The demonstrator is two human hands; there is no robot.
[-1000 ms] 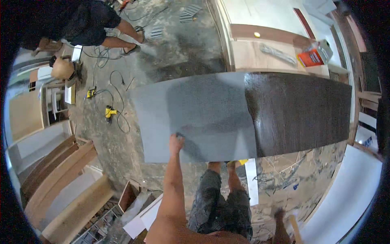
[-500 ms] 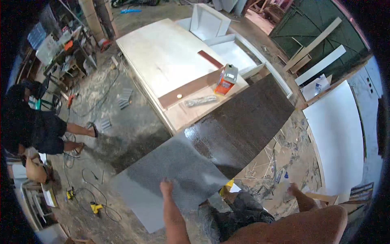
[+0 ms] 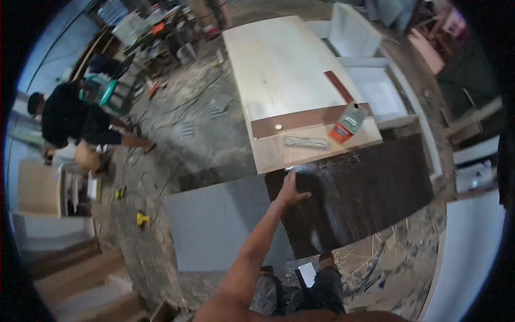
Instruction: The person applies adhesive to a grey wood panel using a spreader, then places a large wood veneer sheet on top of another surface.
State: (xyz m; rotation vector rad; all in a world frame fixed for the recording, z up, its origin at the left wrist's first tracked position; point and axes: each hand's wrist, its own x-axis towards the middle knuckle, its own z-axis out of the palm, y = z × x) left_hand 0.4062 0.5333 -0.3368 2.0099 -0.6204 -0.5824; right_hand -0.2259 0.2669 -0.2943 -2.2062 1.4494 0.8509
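Reaching up from the lower edge, my left hand (image 3: 291, 190) is open, thumb apart from the stretched fingers. It is over the border between the grey part (image 3: 220, 225) and the dark brown, glossy part (image 3: 354, 198) of a wide flat surface. Whether the fingertips press on it I cannot tell; a bright glint shows beside them. My right hand is out of view. Beyond the fingers, on a pale wooden panel, stand a silver and orange metal can (image 3: 348, 123) and, lying flat, a pale elongated bundle (image 3: 306, 142).
A large cream board (image 3: 289, 64) and white box frames (image 3: 370, 80) lie behind. At the left, a person (image 3: 75, 115) in dark clothes bends over. Yellow power tools (image 3: 142, 219) and cables are on the floor. White panels (image 3: 472, 252) lean at the right.
My left hand has moved from the grey part rightward and farther away to the border with the dark part. My right hand has left the view. The view has turned left.
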